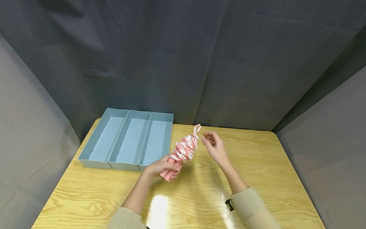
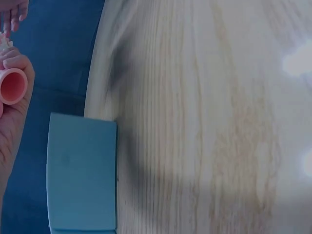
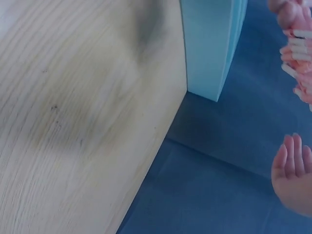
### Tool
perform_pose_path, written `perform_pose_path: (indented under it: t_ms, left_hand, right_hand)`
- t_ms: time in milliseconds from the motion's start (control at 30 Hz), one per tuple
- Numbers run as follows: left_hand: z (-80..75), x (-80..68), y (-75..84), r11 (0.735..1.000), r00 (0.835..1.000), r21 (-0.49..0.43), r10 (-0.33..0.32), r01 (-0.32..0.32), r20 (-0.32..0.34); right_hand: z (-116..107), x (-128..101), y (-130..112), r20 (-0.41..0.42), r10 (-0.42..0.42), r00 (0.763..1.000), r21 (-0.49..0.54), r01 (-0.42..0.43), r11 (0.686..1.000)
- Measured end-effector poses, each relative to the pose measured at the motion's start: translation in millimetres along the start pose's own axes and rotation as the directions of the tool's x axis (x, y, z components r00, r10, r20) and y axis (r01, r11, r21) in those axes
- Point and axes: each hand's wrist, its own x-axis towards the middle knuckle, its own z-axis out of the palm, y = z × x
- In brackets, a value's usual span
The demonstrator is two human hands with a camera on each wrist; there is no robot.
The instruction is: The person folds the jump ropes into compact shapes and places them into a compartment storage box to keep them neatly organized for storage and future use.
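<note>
A pink and white beaded jump rope [image 1: 184, 149] is bundled up, a small loop of beads sticking out at its top. My left hand [image 1: 163, 166] grips its two pink handles [image 1: 170, 171] and holds the bundle tilted above the table. One handle's hollow round end [image 2: 13, 87] faces the camera in the left wrist view. Just right of the loop, my right hand [image 1: 215, 148] is apart from the rope, its fingers loosely bent. In the right wrist view that hand [image 3: 294, 178] shows extended fingers with nothing in them.
Three long blue-grey bins [image 1: 125, 136] stand side by side at the left of the wooden table [image 1: 257, 165]. A dark cloth [image 1: 183, 63] hangs behind the table's back edge, with grey panels at both sides.
</note>
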Motion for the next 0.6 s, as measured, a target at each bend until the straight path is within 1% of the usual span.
perform_pose_path:
  t_ms: [67,133,233,300,367,500,600]
  left_hand:
    - [-2.1,-4.1,4.0,1.000,1.000,-0.025,0.014,-0.014,0.000]
    - [-3.9,-8.9,8.5,0.998,0.999,-0.041,0.039,-0.039,0.005]
    - [-4.3,-17.8,18.6,0.997,0.998,-0.038,0.063,-0.064,-0.005]
    - [-5.8,-23.4,23.8,0.995,0.996,-0.028,0.092,-0.092,-0.005]
    - [-8.0,-28.9,28.4,0.994,0.995,-0.032,0.101,-0.101,-0.009]
    - [-17.4,-38.6,31.4,0.991,0.993,-0.066,0.114,-0.114,-0.008]
    - [-24.0,-45.5,32.9,0.989,0.993,-0.087,0.118,-0.120,-0.019]
  right_hand:
    - [6.3,2.1,8.2,-0.029,-0.060,0.998,-0.058,0.058,0.997]
    - [12.8,2.7,12.1,-0.045,-0.125,0.991,-0.125,0.119,0.985]
    - [22.3,3.2,15.2,-0.045,-0.182,0.982,-0.195,0.170,0.966]
    - [29.3,3.3,16.1,-0.037,-0.193,0.980,-0.227,0.180,0.957]
    - [36.8,3.8,17.4,-0.028,-0.191,0.981,-0.257,0.178,0.950]
    - [52.0,5.1,21.6,-0.013,-0.186,0.982,-0.313,0.172,0.934]
    - [62.3,5.3,25.0,0.006,-0.171,0.985,-0.342,0.163,0.925]
